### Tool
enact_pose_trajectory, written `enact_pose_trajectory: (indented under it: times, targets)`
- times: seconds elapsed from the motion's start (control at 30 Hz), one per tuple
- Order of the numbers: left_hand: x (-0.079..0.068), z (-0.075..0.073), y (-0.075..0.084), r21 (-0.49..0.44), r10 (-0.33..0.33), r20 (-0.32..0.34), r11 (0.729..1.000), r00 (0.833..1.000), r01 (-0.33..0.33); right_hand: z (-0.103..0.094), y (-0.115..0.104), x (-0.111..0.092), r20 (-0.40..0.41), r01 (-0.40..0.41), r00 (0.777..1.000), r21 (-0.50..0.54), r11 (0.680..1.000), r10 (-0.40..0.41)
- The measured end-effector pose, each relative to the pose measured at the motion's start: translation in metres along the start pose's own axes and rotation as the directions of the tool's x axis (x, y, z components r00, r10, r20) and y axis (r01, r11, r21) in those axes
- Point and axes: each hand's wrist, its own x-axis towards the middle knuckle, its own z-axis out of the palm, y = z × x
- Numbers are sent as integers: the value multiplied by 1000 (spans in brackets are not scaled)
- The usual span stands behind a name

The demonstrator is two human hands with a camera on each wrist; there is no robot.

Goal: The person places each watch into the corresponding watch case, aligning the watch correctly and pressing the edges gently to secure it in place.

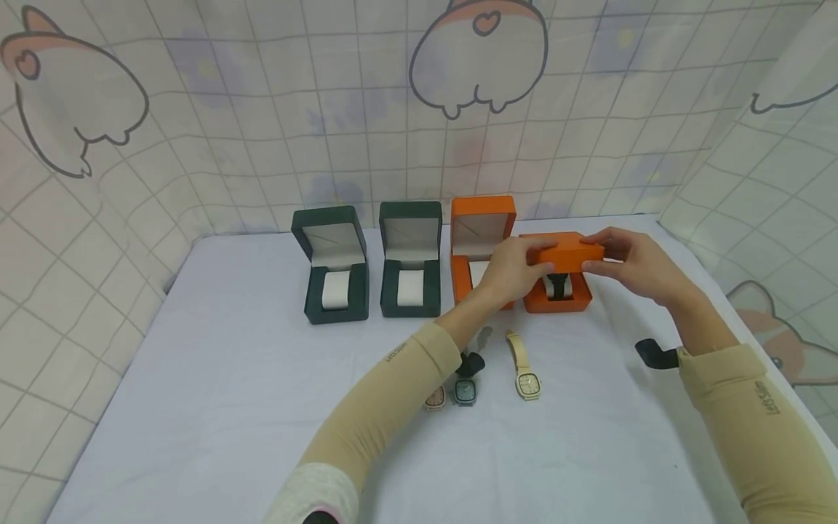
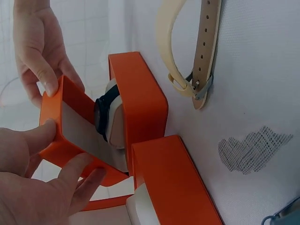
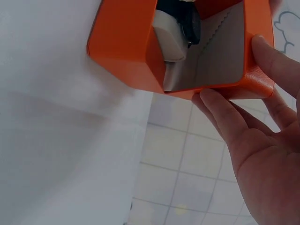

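Note:
At the right end of a row of watch boxes, both hands hold the partly lowered lid of an orange watch box. My left hand grips the lid's left side, thumb at the front edge. On the opposite side, my right hand pinches the lid between thumb and fingers. Beneath it, a dark watch is wrapped round a pale cushion inside the box. Close by on the left stands another orange watch box, lid up, partly hidden by my left hand.
Two green watch boxes stand with lids raised, white cushions inside. Nearer me on the white cloth lie a cream watch, a blue-grey watch and a pinkish watch, partly behind my left sleeve. A patterned curtain hangs behind.

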Motion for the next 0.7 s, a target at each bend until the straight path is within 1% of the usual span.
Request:
enact_pose_trajectory:
  times: [0.13, 0.33, 0.5, 0.6, 0.7]
  targets:
    - [-2, 1, -1, 1, 7, -1, 1000, 1000, -7, 2, 1, -1, -4, -18, 1000, -6, 1000, 18]
    - [-4, 2, -1, 4, 6, -2, 1000, 1000, -6, 5, 3, -3, -9, -19, 1000, 4, 1000, 19]
    - [-6, 1, -1, 25, 16, -3, 1000, 1000, -16, 8, 3, -7, -17, -25, 1000, 7, 1000, 25]
    - [-8, 1, -1, 45, 30, -3, 999, 1000, -29, 10, 2, -9, -26, -30, 999, -3, 1000, 30]
    - [-9, 2, 0, 55, 29, 1, 998, 1000, -29, 12, 2, -11, -38, -32, 999, -15, 999, 32]
